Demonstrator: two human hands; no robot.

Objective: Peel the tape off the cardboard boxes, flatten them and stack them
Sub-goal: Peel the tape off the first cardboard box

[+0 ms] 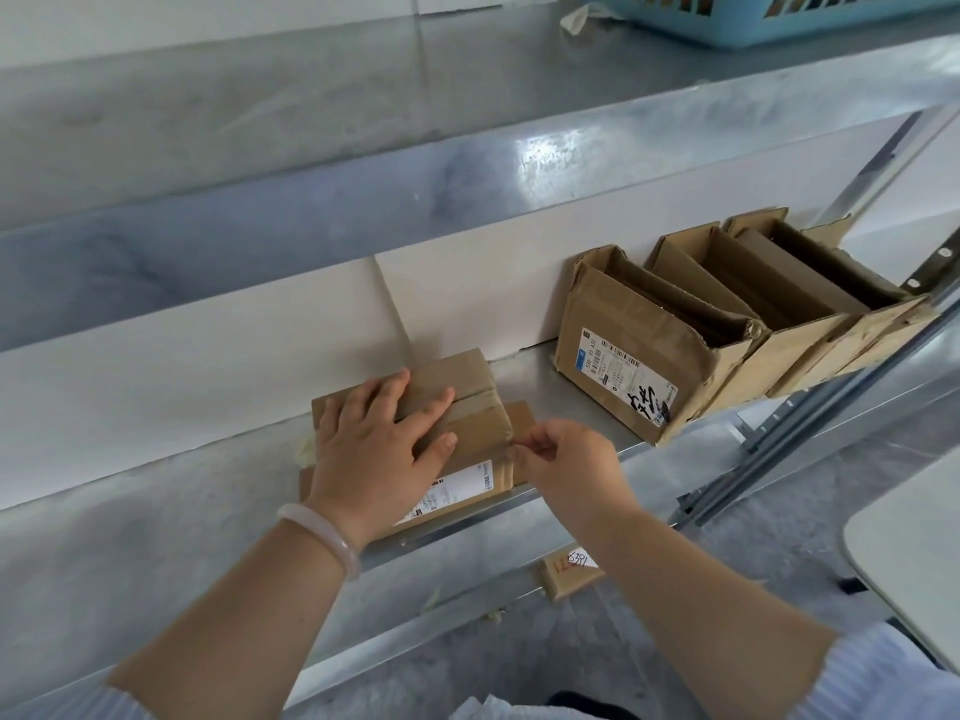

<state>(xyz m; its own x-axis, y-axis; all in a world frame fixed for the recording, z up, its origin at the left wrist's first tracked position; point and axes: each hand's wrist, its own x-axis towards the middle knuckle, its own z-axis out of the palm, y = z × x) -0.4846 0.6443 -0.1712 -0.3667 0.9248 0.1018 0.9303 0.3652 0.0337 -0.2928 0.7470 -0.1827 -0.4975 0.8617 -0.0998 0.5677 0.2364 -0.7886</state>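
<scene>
matt brown cardboard boxes, glossy galvanised metal shelf, plastic basket
</scene>
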